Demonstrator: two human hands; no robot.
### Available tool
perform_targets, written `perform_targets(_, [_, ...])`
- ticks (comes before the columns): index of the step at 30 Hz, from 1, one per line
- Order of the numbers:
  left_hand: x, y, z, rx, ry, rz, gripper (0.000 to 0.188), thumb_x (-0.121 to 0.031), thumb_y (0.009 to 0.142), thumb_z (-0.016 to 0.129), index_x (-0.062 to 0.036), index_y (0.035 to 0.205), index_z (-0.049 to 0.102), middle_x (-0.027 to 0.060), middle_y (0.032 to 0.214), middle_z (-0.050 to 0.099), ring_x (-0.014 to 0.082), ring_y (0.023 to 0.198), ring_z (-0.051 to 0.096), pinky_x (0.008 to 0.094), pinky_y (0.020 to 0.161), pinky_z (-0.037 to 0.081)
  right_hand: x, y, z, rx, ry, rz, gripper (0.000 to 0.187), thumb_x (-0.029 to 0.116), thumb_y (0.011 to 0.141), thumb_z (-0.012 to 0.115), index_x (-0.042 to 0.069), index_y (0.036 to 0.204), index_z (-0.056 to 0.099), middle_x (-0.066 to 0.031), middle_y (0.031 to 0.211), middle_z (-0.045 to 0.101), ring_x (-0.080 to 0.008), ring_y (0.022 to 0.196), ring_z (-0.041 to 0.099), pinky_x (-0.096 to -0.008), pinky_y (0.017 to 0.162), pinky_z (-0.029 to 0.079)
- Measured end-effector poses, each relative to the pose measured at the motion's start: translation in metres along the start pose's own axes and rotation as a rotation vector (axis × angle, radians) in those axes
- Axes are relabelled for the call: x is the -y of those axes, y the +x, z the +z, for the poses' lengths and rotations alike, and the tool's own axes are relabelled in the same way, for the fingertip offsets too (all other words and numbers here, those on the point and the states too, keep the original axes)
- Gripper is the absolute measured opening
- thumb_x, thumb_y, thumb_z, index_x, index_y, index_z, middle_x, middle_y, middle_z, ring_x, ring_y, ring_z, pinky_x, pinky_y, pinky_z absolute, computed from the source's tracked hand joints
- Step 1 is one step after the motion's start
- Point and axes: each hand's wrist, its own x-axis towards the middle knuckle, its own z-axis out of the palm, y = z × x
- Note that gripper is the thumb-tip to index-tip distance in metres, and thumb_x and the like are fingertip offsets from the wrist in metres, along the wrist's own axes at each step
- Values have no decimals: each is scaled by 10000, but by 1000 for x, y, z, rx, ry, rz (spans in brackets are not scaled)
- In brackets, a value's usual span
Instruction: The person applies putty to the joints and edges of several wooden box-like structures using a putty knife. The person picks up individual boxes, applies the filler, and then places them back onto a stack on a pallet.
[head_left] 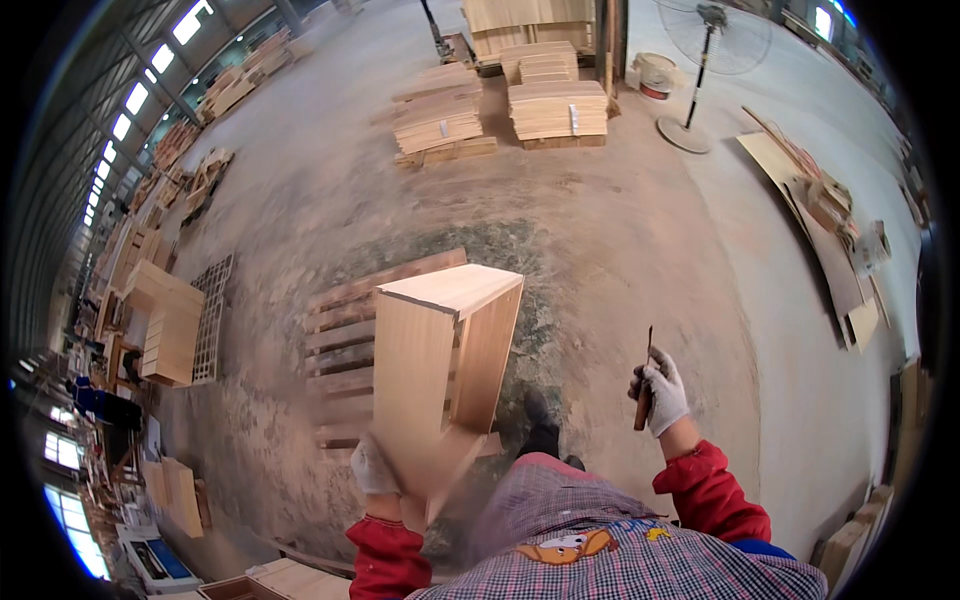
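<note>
Head view shows a pale, hollow wooden box (408, 370); right grip (664, 393) clasps a slim tool (643, 410); left grip (374, 468), I cannot tell.

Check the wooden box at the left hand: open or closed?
Open. The wooden box shows an inner panel through its right-hand side; its lower end is blurred.
</note>
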Motion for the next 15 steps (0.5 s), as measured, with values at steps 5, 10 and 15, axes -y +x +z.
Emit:
perform_targets(5, [139,102,-38,-92,510,198,373,-392,950,554,-84,744,596,-63,646,488,54,580,435,229,513,354,-23,69,38,22,-65,242,475,29,907,507,105,1357,376,-103,878,554,-211,697,582,-369,610,529])
perform_targets(10, [155,159,16,-45,1008,-190,265,-275,928,468,-55,930,615,151,871,638,295,849,617,404,688,496,-21,164,79,-31,-146,426,460,35,906,512,107,1341,378,-105,839,558,-223,659,569,-378,576,515])
perform_targets(15, [124,218,60,-214,799,-289,447,-365,971,383,-3,973,647,204,916,660,338,900,608,441,769,466,-18,262,157,29,-213,434,403,52,924,498,111,1311,402,-111,849,570,-230,672,581,-380,583,524])
